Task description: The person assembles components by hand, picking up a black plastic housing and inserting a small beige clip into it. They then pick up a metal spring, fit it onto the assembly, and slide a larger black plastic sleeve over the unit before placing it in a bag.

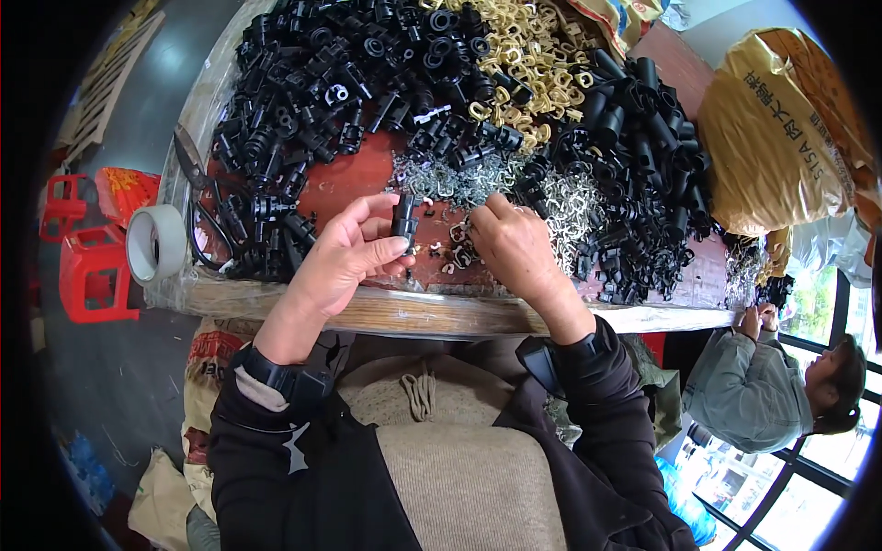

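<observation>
My left hand [342, 257] grips a small black plastic fitting [404, 217] upright between thumb and fingers, just above the table's near edge. To its right, my right hand [516, 246] has its fingers bent together and pointing down beside the heap of small silvery metal clips [571, 207]. What its fingertips hold, if anything, is hidden. Loose clips [450, 268] lie on the red tabletop between my hands. Beyond them is a scatter of tiny silvery pieces [439, 180]. A large pile of black plastic fittings [322, 92] covers the far left of the table.
Gold-coloured clips [528, 64] and black tubes [648, 119] are heaped farther back. Scissors [190, 158] and a tape roll [156, 243] lie at the left edge. A yellow sack [772, 138] stands right, red stools [92, 275] left. Another person [758, 386] sits at right.
</observation>
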Action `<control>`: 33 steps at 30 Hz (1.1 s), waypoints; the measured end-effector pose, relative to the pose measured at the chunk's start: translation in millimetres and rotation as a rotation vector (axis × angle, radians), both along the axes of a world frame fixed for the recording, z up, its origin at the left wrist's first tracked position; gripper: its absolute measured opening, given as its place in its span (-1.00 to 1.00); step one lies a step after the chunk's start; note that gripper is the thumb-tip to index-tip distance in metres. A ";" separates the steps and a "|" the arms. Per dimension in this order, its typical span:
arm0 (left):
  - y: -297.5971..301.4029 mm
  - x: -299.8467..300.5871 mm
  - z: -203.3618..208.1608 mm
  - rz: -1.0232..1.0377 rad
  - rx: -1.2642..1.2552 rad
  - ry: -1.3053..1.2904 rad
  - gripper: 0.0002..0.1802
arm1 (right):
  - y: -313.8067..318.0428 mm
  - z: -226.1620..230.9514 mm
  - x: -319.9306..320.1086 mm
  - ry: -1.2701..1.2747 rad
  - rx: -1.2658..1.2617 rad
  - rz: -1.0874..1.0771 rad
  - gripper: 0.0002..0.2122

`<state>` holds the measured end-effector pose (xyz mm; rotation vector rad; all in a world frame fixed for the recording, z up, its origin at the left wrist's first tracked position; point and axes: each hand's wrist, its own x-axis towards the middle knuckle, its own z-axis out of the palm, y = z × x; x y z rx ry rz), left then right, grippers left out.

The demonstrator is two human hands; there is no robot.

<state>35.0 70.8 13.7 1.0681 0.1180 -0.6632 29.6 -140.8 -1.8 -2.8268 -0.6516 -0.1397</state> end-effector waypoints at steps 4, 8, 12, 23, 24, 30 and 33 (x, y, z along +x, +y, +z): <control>2.1 -4.5 -6.3 -0.043 -0.037 0.039 -0.82 | 0.3 -5.5 0.6 0.038 0.046 -0.024 -0.92; -2.6 -12.5 -11.6 -0.030 -0.088 0.021 -0.83 | -1.2 -7.1 -1.0 0.002 0.054 -0.017 -0.90; -5.7 -15.4 -13.5 0.021 -0.108 0.036 -0.84 | -5.7 -6.9 -4.9 0.001 0.076 0.002 -0.90; -34.5 -16.7 -7.2 -0.060 0.107 -0.133 -0.87 | -21.2 -11.0 -16.3 -0.026 0.276 -0.035 -0.90; -37.1 -15.7 -7.2 -0.066 0.114 -0.146 -0.86 | -23.9 -10.7 -17.6 -0.029 0.277 -0.039 -0.90; -58.5 -20.1 -7.2 -0.060 0.066 -0.247 -0.86 | -18.8 6.5 -34.5 0.731 1.486 -0.271 -0.90; -68.2 -24.1 -12.1 -0.048 0.157 -0.485 -0.86 | -11.5 5.0 -44.0 0.873 1.790 -0.301 -0.91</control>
